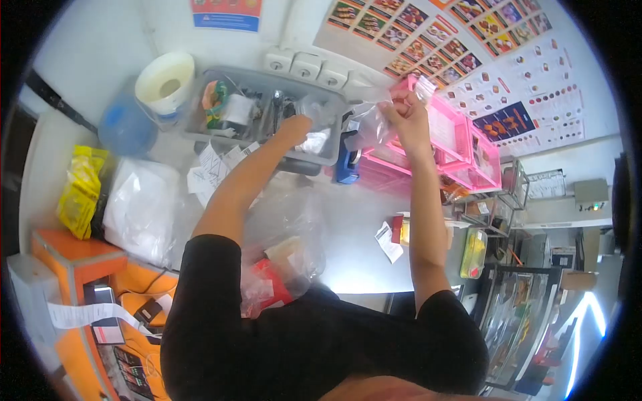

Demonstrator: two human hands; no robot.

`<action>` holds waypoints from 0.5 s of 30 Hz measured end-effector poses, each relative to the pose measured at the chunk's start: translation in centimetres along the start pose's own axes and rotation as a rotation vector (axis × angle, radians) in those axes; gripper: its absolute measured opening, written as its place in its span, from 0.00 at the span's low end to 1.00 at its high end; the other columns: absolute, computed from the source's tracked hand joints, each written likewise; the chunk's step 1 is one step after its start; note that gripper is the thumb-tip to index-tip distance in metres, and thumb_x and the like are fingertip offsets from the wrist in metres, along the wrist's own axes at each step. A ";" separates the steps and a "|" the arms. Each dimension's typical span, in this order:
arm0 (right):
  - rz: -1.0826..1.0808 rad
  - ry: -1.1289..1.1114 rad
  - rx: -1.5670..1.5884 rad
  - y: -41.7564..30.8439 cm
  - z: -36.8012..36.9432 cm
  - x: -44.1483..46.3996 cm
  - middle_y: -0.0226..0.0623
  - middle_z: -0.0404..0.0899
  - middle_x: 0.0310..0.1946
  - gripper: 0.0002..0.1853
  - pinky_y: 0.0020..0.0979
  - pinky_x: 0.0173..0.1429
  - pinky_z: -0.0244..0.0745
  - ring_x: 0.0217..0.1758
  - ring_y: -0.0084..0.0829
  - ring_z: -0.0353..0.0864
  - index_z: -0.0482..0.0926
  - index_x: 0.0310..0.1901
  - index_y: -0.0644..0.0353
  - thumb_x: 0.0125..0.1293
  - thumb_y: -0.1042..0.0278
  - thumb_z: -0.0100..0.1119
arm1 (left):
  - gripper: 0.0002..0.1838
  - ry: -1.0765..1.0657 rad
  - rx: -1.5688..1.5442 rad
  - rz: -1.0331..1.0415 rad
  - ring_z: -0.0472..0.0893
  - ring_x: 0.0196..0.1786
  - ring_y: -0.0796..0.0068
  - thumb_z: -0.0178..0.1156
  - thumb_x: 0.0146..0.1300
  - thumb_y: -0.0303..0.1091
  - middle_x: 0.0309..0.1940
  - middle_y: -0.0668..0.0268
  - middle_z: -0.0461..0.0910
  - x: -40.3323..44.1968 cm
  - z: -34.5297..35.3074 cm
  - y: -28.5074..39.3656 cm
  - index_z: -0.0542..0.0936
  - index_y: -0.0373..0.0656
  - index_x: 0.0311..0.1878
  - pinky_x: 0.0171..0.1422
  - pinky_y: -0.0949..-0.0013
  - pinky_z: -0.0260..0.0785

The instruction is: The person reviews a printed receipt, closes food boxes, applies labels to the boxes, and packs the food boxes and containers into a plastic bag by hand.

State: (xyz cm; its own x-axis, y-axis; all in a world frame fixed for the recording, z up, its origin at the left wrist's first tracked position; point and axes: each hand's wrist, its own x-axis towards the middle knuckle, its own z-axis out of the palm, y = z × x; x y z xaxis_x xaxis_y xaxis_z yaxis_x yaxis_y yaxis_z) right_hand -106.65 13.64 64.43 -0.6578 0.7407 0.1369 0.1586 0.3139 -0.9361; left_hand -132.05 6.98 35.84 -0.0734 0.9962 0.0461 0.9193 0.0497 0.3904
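Observation:
My left hand [295, 129] reaches into the right part of a grey divided plastic bin [194, 127]. Its fingers are curled down among clear plastic packets [317, 139], and what they grip, if anything, is hidden. Raised beside the pink baskets, my right hand [409, 119] pinches a clear plastic bag [370, 127] that hangs to the left of the fingers. Dark small items and a white roll [237, 110] lie in the bin's other compartments. A blue tape dispenser [347, 160] stands between the bin and the baskets.
Pink baskets [453, 134] line the wall at right. Clear bags with a red packet [271, 284] lie close to my body. Paper slips [208, 170], a white bag stack [142, 207], a white bucket [165, 83] and a yellow packet [81, 190] are at left.

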 end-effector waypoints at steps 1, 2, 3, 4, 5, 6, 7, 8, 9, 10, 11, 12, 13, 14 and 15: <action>-0.045 0.036 -0.121 0.5 -0.5 -0.4 0.36 0.91 0.37 0.15 0.29 0.43 0.81 0.37 0.26 0.87 0.83 0.57 0.62 0.71 0.72 0.72 | 0.17 0.038 -0.043 -0.023 0.88 0.52 0.41 0.73 0.62 0.45 0.47 0.45 0.88 -0.3 0.2 -0.1 0.89 0.39 0.44 0.57 0.45 0.81; -0.092 0.062 -0.239 1.0 -1.0 -0.6 0.38 0.91 0.38 0.14 0.30 0.44 0.82 0.37 0.28 0.88 0.84 0.55 0.63 0.72 0.71 0.72 | 0.15 0.078 -0.085 -0.055 0.87 0.50 0.40 0.72 0.64 0.44 0.44 0.44 0.88 -0.6 0.3 -0.4 0.89 0.40 0.41 0.56 0.45 0.81; -0.134 0.087 -0.356 1.6 -1.3 -0.8 0.40 0.92 0.38 0.12 0.32 0.44 0.83 0.36 0.31 0.89 0.86 0.53 0.63 0.72 0.70 0.71 | 0.14 0.083 -0.053 -0.044 0.87 0.48 0.39 0.71 0.65 0.43 0.42 0.44 0.88 -1.0 -0.4 -0.3 0.89 0.40 0.40 0.55 0.46 0.81; -0.133 0.057 -0.476 2.1 -1.5 -1.0 0.42 0.92 0.40 0.11 0.35 0.47 0.84 0.39 0.35 0.90 0.87 0.51 0.62 0.71 0.69 0.71 | 0.12 0.087 -0.022 -0.033 0.87 0.46 0.38 0.70 0.66 0.41 0.41 0.44 0.88 -1.1 -1.7 0.0 0.90 0.41 0.39 0.54 0.46 0.82; -0.138 0.023 -0.599 2.4 -1.7 -0.8 0.44 0.92 0.42 0.10 0.38 0.50 0.84 0.42 0.39 0.90 0.89 0.49 0.62 0.71 0.68 0.71 | 0.11 0.098 0.009 -0.022 0.87 0.45 0.38 0.70 0.67 0.40 0.40 0.45 0.88 -1.1 -3.1 0.1 0.90 0.41 0.38 0.53 0.47 0.82; -0.140 -0.009 -0.719 2.9 -1.7 -0.8 0.46 0.92 0.44 0.09 0.41 0.52 0.84 0.44 0.43 0.91 0.90 0.47 0.62 0.71 0.67 0.71 | 0.11 0.143 -0.087 0.007 0.88 0.43 0.40 0.71 0.66 0.40 0.40 0.47 0.89 -1.0 -3.5 -0.5 0.90 0.41 0.39 0.51 0.48 0.82; -0.249 -0.036 -0.782 3.4 -1.3 -0.8 0.47 0.91 0.46 0.10 0.43 0.56 0.83 0.48 0.45 0.90 0.91 0.47 0.61 0.70 0.66 0.71 | 0.11 0.192 -0.184 0.035 0.88 0.42 0.41 0.71 0.65 0.41 0.39 0.49 0.90 -0.7 -4.2 -1.1 0.90 0.42 0.40 0.50 0.49 0.82; -0.366 -0.063 -0.844 3.9 -0.8 -0.5 0.48 0.91 0.48 0.10 0.44 0.59 0.82 0.52 0.47 0.89 0.92 0.47 0.60 0.69 0.65 0.71 | 0.12 0.249 -0.278 0.060 0.89 0.40 0.43 0.72 0.65 0.41 0.39 0.51 0.90 -0.6 -4.7 -1.8 0.91 0.42 0.41 0.49 0.50 0.82; -0.483 -0.093 -0.902 4.3 -0.2 -0.1 0.49 0.90 0.50 0.11 0.46 0.62 0.81 0.55 0.50 0.88 0.92 0.47 0.59 0.69 0.64 0.72 | 0.12 0.238 -0.444 0.019 0.89 0.41 0.48 0.73 0.64 0.42 0.39 0.54 0.91 -1.3 -6.2 -1.3 0.91 0.42 0.41 0.49 0.51 0.81; -0.503 -0.095 -0.894 4.6 0.7 0.2 0.50 0.90 0.51 0.11 0.47 0.64 0.80 0.58 0.50 0.87 0.93 0.48 0.59 0.69 0.63 0.72 | 0.12 0.229 -0.612 -0.029 0.89 0.41 0.53 0.74 0.64 0.42 0.39 0.57 0.91 -2.3 -8.6 0.0 0.91 0.43 0.41 0.49 0.53 0.80; -0.523 -0.098 -0.882 5.0 2.0 0.6 0.51 0.89 0.53 0.12 0.47 0.67 0.79 0.61 0.51 0.86 0.93 0.48 0.59 0.68 0.63 0.72 | 0.13 0.221 -0.778 -0.082 0.89 0.42 0.58 0.75 0.63 0.43 0.40 0.59 0.91 -3.3 -11.1 1.2 0.91 0.43 0.41 0.49 0.54 0.79; -0.543 -0.104 -0.867 5.4 3.4 1.2 0.51 0.89 0.54 0.12 0.48 0.69 0.77 0.63 0.51 0.85 0.93 0.49 0.59 0.68 0.63 0.72 | 0.14 0.195 -0.714 -0.055 0.87 0.47 0.64 0.77 0.63 0.43 0.44 0.62 0.90 -3.9 -13.5 2.2 0.91 0.44 0.43 0.52 0.57 0.78; -0.555 -0.178 -0.777 7.1 4.8 2.9 0.46 0.90 0.52 0.12 0.43 0.66 0.80 0.60 0.44 0.88 0.92 0.50 0.60 0.71 0.65 0.71 | 0.15 0.168 -0.653 -0.034 0.85 0.52 0.69 0.78 0.62 0.43 0.49 0.64 0.89 -4.8 -15.2 2.9 0.90 0.44 0.44 0.56 0.60 0.76; -0.350 -0.271 -0.547 6.8 6.6 3.3 0.43 0.90 0.53 0.12 0.40 0.65 0.80 0.59 0.39 0.87 0.91 0.52 0.61 0.72 0.66 0.70 | 0.16 0.234 -0.646 0.048 0.83 0.54 0.69 0.78 0.62 0.43 0.52 0.64 0.88 -6.1 -16.0 3.4 0.89 0.45 0.47 0.58 0.61 0.75; -0.147 -0.358 -0.321 5.4 8.8 3.6 0.40 0.90 0.53 0.13 0.37 0.64 0.79 0.59 0.34 0.86 0.89 0.53 0.62 0.72 0.67 0.70 | 0.17 0.305 -0.631 0.133 0.82 0.56 0.70 0.78 0.62 0.42 0.54 0.63 0.86 -7.4 -16.9 3.6 0.88 0.46 0.50 0.60 0.63 0.74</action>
State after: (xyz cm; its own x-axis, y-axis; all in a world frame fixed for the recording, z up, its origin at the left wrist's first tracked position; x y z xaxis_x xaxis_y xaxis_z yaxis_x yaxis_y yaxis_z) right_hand -114.65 12.82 57.07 -0.8925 0.4424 0.0874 0.2270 0.6083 -0.7606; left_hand -134.70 -1.38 52.42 -0.1657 0.9220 0.3499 0.5354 -0.2139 0.8171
